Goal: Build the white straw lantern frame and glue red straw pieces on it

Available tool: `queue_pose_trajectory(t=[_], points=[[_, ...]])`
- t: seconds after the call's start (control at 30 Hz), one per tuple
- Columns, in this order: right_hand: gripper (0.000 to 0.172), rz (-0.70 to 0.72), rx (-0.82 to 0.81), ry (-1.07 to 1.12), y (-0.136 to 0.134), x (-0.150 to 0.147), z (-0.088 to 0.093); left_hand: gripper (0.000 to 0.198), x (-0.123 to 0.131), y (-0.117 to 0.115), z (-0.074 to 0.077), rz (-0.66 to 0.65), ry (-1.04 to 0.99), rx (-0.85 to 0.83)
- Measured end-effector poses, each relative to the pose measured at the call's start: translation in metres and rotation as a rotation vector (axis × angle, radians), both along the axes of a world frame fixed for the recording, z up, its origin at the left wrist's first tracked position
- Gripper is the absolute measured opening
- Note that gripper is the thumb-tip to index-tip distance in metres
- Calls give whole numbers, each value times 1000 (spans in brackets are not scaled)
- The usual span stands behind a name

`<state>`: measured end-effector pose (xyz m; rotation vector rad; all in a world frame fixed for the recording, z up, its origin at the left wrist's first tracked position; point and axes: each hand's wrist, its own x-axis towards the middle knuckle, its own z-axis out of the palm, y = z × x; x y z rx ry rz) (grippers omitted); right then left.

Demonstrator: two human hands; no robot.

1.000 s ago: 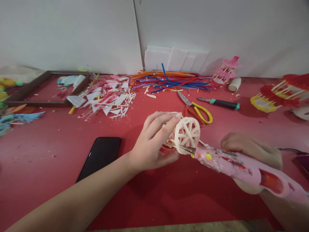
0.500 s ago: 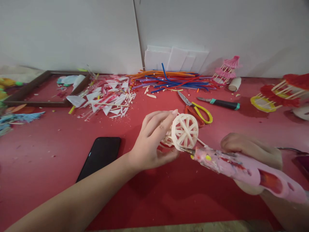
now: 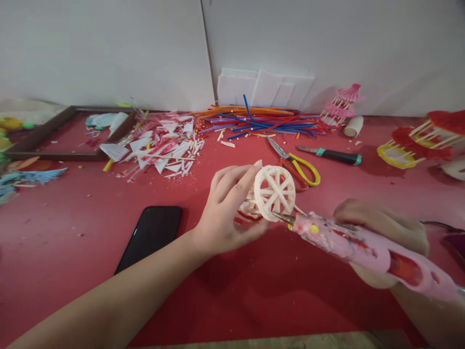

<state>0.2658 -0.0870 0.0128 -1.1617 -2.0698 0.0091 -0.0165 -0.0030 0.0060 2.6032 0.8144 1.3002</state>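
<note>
My left hand (image 3: 228, 208) grips a small cream-coloured model with a spoked wheel (image 3: 275, 192) facing me. More cream pieces of the model show behind the wheel, partly covered by my fingers. A pink glue gun (image 3: 348, 247), smeared with dried bits, is held in my right hand (image 3: 381, 232). Its metal nozzle meets the lower rim of the wheel. Most of the right fingers are hidden behind the glue gun's body. A thin cream stick juts out to the right of the wheel, just above the nozzle.
Behind my hands lie scissors (image 3: 305, 169) and a craft knife (image 3: 337, 156). A black phone (image 3: 148, 237) rests left. Farther back are paper scraps (image 3: 163, 140), coloured pipe cleaners (image 3: 261, 121) and a brown frame (image 3: 54, 156). Red (image 3: 417, 140) and pink tiered models (image 3: 341, 104) stand right.
The wheel has shifted slightly up and left and turned a little in my left hand. The glue gun's nozzle has risen slightly along with it, staying at the lower rim.
</note>
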Motion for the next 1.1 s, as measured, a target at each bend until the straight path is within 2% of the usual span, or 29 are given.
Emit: queue_pose_trajectory(t=[0.13, 0.43, 0.63, 0.93, 1.1], points=[[19, 27, 27, 17, 1, -3, 4, 82, 2, -1, 1, 61, -11, -2], [20, -3, 99, -8, 3, -3, 1, 76, 3, -2, 2, 126, -40, -14], [21, 39, 70, -9, 4, 1, 2, 76, 3, -2, 0, 168, -31, -32], [22, 55, 9, -18, 3, 1, 5, 81, 3, -1, 0, 155, -37, -23], [18, 52, 28, -18, 3, 0, 6, 84, 4, -1, 0, 174, -33, -19]])
